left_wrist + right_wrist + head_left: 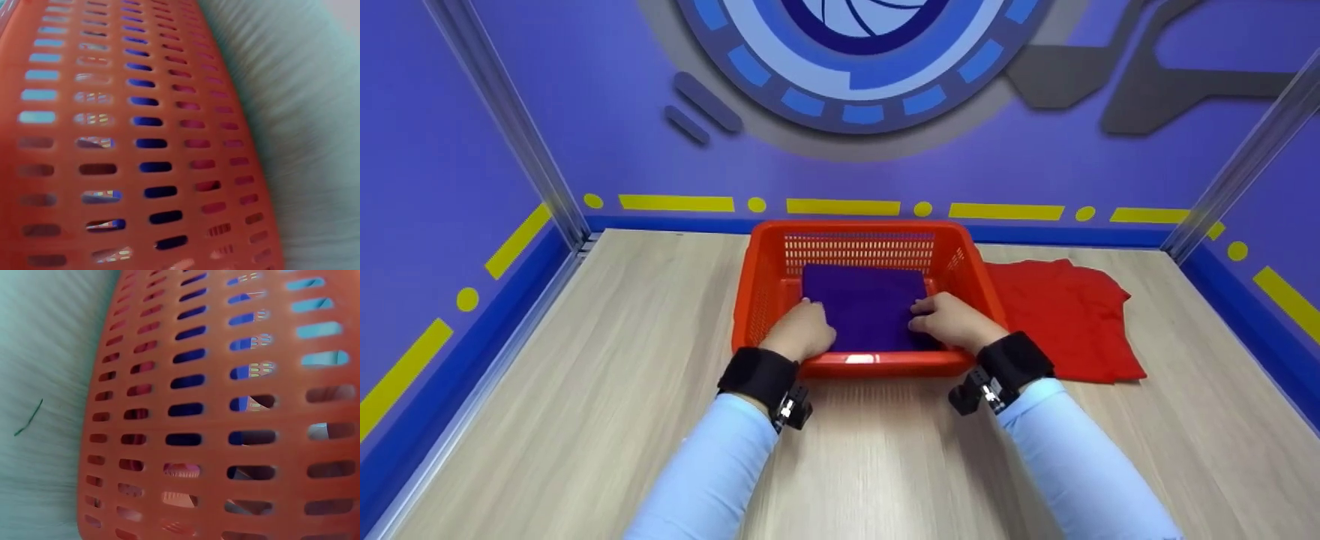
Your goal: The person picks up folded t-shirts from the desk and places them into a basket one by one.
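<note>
A folded purple cloth (866, 307) lies flat inside a red-orange plastic basket (870, 365). My left hand (804, 330) reaches over the near rim and grips the cloth at its left edge, fingers curled. At the right edge my right hand (952, 321) holds the cloth, fingertips on its top; its thumb is hard to make out. Through the slots of the basket wall (112, 163) in the left wrist view, the cloth shows as a dark blue-purple band. The right wrist view shows a similar band behind the slotted wall (216, 422). Both hands are largely hidden there.
A red cloth (1065, 319) lies spread on the wooden table (660, 315), right of the basket and close against it. Purple-blue printed panels (600, 90) stand behind and at both sides, with metal posts (510, 112) at the corners. A short dark thread (29, 417) lies on the table.
</note>
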`<state>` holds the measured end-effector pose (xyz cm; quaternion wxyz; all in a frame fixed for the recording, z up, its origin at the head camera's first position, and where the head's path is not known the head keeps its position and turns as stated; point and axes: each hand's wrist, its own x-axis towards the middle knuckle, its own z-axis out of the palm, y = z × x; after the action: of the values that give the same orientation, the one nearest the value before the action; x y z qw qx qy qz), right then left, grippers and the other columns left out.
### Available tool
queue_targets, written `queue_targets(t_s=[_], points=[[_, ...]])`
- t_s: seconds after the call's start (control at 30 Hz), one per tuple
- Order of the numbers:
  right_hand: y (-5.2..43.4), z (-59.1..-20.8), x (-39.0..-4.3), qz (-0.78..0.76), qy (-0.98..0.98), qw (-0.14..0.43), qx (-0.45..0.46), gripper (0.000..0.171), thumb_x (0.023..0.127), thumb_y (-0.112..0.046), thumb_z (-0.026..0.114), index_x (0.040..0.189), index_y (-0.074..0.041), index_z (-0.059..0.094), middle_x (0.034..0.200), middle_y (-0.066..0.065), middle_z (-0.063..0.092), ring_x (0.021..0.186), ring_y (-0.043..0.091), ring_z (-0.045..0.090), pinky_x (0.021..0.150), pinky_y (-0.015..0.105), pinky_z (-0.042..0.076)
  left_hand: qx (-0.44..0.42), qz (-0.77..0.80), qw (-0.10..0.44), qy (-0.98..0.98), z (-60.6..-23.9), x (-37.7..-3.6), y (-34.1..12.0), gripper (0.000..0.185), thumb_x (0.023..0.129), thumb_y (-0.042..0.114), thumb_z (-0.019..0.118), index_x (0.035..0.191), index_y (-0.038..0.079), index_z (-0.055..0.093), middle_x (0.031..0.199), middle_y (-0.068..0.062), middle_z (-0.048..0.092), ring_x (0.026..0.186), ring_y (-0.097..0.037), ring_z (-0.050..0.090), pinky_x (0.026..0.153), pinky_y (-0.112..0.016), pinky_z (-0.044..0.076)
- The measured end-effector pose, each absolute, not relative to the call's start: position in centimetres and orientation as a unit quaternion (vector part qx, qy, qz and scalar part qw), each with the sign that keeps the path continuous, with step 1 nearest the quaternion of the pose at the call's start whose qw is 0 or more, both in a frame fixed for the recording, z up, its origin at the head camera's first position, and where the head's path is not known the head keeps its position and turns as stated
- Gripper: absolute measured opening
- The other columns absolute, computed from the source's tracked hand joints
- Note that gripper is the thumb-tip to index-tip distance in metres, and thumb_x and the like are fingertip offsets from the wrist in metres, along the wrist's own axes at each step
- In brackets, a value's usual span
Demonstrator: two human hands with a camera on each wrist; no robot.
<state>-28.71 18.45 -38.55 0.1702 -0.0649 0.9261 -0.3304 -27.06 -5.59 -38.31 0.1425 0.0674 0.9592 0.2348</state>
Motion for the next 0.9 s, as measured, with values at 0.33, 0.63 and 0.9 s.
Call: queue_targets(t_s=[0.33,0.63,0.9], points=[[18.7,-38.7,-28.7,-0.352,0.922,0.144,-0.079,0.045,0.099,-0.017,0.061,0.14,0.002,0.059,0.117,0.017,0.066,0.08,0.025,0.063,0.069,0.029,0.05,0.089,0.322,-0.198,0.922,-39.3,-25.7,-6.4,0.015,0.093,0.006,0.062,0.105,0.003,0.071,0.119,-0.015,0.064,0.11,-0.035,0.062,0.094,-0.046,0.052],[19.1,-38.6,-28.6,-0.389,0.909,0.106,-0.106,0.039,0.101,-0.012,0.058,0.139,-0.004,0.061,0.127,0.021,0.062,0.088,0.027,0.066,0.074,0.03,0.056,0.021,0.284,-0.207,0.936,-39.7,-25.4,-10.1,0.037,0.091,0.006,0.063,0.127,-0.001,0.066,0.143,-0.026,0.05,0.126,-0.044,0.053,0.103,-0.058,0.044],[22.3,-35.2,-28.6,-0.434,0.894,0.075,-0.083,0.039,0.103,-0.011,0.052,0.141,-0.007,0.059,0.138,0.016,0.056,0.109,0.029,0.058,0.095,0.041,0.05,-0.053,0.447,0.019,0.893,-39.3,-26.0,-12.8,0.084,0.094,-0.004,0.046,0.163,0.008,0.001,0.132,-0.034,0.055,0.104,-0.039,0.064,0.09,-0.047,0.052]])
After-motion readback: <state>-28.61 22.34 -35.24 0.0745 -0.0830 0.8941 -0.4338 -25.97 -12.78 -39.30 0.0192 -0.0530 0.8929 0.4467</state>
